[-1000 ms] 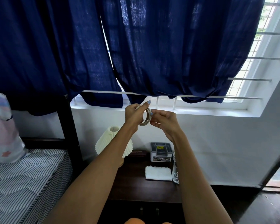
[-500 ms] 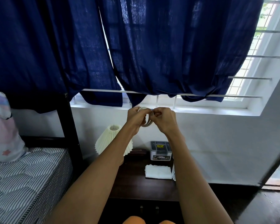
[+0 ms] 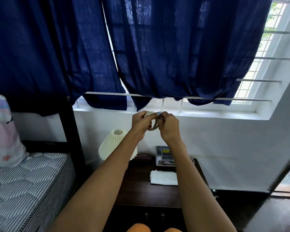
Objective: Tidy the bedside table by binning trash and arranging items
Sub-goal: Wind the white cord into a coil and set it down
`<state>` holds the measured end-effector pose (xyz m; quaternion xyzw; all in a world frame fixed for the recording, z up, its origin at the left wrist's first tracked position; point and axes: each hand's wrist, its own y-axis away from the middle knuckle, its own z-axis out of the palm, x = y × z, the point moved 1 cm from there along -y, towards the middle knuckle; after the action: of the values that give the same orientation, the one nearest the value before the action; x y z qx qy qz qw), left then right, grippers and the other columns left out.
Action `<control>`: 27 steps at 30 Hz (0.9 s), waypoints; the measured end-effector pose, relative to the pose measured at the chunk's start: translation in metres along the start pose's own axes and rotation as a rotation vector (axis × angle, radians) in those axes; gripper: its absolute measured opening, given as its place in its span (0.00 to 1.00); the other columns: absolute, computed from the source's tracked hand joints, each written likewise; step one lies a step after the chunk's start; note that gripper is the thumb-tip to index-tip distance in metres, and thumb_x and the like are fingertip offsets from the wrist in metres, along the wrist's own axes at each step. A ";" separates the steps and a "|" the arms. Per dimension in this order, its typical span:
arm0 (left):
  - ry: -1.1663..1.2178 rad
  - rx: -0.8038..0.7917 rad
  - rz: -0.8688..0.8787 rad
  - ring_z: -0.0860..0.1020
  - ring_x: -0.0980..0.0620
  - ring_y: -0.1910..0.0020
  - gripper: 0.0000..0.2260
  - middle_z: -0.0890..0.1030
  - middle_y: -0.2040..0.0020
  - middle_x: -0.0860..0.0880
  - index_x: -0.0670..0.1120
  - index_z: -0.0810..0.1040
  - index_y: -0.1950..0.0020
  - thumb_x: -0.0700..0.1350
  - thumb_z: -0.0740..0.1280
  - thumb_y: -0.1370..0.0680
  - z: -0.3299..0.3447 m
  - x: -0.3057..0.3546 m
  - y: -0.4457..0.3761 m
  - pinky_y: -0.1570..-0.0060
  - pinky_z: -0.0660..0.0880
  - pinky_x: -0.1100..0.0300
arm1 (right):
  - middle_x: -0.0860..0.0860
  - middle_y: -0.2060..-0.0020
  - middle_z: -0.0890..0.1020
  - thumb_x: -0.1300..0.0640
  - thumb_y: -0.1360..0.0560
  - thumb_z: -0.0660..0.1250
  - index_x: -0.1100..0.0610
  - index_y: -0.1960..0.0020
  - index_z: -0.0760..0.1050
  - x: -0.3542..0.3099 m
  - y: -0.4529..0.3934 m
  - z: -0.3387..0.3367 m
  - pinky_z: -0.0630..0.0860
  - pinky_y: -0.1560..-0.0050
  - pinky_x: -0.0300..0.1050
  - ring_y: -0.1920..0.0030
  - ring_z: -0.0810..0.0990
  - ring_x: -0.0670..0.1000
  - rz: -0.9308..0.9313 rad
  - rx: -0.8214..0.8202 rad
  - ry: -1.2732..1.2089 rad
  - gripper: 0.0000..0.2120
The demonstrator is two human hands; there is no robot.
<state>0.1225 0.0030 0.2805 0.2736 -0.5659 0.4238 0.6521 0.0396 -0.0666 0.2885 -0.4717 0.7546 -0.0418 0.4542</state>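
White cable (image 3: 152, 122), wound into a small coil, is pinched between the left hand (image 3: 141, 122) and right hand (image 3: 168, 127), both closed on it; tuck the loose end under the loops before lowering it to the surface (image 3: 141, 190) below.

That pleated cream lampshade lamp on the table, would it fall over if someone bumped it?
Probably fairly easily. The pleated cream lampshade flares wide while its base is hidden behind the left arm, so it may be top-heavy. The thin folds look like paper or fabric, likely light and easily crushed. It stands at the dark wooden bedside table's back corner.
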 end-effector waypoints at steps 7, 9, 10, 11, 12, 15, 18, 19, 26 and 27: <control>0.052 -0.068 -0.082 0.66 0.58 0.78 0.03 0.79 0.61 0.43 0.41 0.80 0.62 0.37 0.73 0.31 -0.003 0.005 0.001 0.74 0.64 0.64 | 0.61 0.57 0.80 0.65 0.21 0.56 0.64 0.42 0.70 0.001 0.002 0.003 0.71 0.58 0.47 0.57 0.77 0.57 0.037 -0.020 -0.118 0.10; 0.071 -0.072 -0.109 0.66 0.59 0.80 0.02 0.81 0.62 0.44 0.41 0.80 0.62 0.37 0.72 0.30 -0.005 0.006 0.000 0.75 0.64 0.65 | 0.56 0.62 0.78 0.64 0.21 0.56 0.62 0.41 0.67 0.003 0.001 0.002 0.71 0.60 0.45 0.61 0.76 0.53 0.065 -0.051 -0.198 0.09; 0.079 -0.073 -0.121 0.66 0.59 0.80 0.02 0.81 0.62 0.43 0.40 0.80 0.62 0.36 0.72 0.30 -0.006 0.006 0.000 0.76 0.64 0.66 | 0.54 0.64 0.77 0.64 0.21 0.56 0.61 0.41 0.66 0.004 0.001 0.002 0.72 0.61 0.44 0.62 0.75 0.52 0.086 -0.066 -0.236 0.09; 0.087 -0.075 -0.132 0.66 0.59 0.81 0.02 0.81 0.62 0.43 0.40 0.80 0.61 0.36 0.72 0.30 -0.006 0.007 0.000 0.77 0.65 0.66 | 0.51 0.65 0.76 0.64 0.22 0.56 0.60 0.41 0.66 0.005 0.000 0.001 0.73 0.61 0.43 0.62 0.75 0.51 0.112 -0.081 -0.278 0.09; 0.094 -0.079 -0.142 0.65 0.59 0.81 0.02 0.81 0.62 0.43 0.39 0.80 0.61 0.36 0.72 0.30 -0.008 0.008 0.000 0.78 0.65 0.66 | 0.50 0.66 0.76 0.65 0.22 0.56 0.59 0.42 0.66 0.006 -0.001 0.001 0.74 0.58 0.44 0.60 0.75 0.52 0.144 -0.097 -0.332 0.09; 0.106 -0.113 -0.163 0.65 0.58 0.79 0.02 0.81 0.66 0.45 0.38 0.80 0.61 0.36 0.71 0.29 -0.011 0.010 -0.001 0.79 0.64 0.67 | 0.52 0.62 0.77 0.67 0.22 0.56 0.57 0.43 0.66 0.009 -0.003 0.001 0.76 0.46 0.51 0.55 0.76 0.53 0.252 -0.143 -0.511 0.10; 0.128 -0.155 -0.178 0.65 0.59 0.79 0.03 0.81 0.72 0.48 0.38 0.80 0.61 0.35 0.68 0.27 -0.014 0.013 0.000 0.78 0.63 0.68 | 0.54 0.61 0.78 0.68 0.22 0.56 0.64 0.41 0.70 0.011 -0.004 0.000 0.76 0.51 0.47 0.58 0.76 0.51 0.281 -0.188 -0.610 0.11; 0.142 -0.162 -0.188 0.65 0.59 0.79 0.04 0.81 0.71 0.48 0.38 0.80 0.61 0.35 0.67 0.27 -0.015 0.014 0.000 0.79 0.63 0.68 | 0.54 0.62 0.79 0.69 0.22 0.57 0.64 0.42 0.72 0.011 -0.004 -0.002 0.75 0.54 0.45 0.60 0.76 0.50 0.258 -0.203 -0.607 0.11; 0.194 -0.160 -0.228 0.66 0.59 0.80 0.04 0.81 0.68 0.45 0.37 0.78 0.59 0.34 0.64 0.26 -0.018 0.012 0.000 0.78 0.62 0.68 | 0.58 0.61 0.83 0.70 0.27 0.63 0.60 0.52 0.81 0.011 -0.004 -0.012 0.82 0.51 0.50 0.59 0.81 0.53 0.105 -0.139 -0.322 0.11; 0.199 -0.157 -0.229 0.66 0.59 0.80 0.04 0.81 0.68 0.45 0.37 0.78 0.59 0.35 0.64 0.26 -0.018 0.011 0.000 0.79 0.62 0.68 | 0.57 0.62 0.83 0.70 0.26 0.63 0.60 0.52 0.81 0.010 -0.003 -0.012 0.82 0.52 0.49 0.60 0.80 0.52 0.083 -0.116 -0.297 0.10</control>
<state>0.1313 0.0206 0.2878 0.2409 -0.4953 0.3262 0.7683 0.0317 -0.0801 0.2907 -0.4665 0.6992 0.0909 0.5341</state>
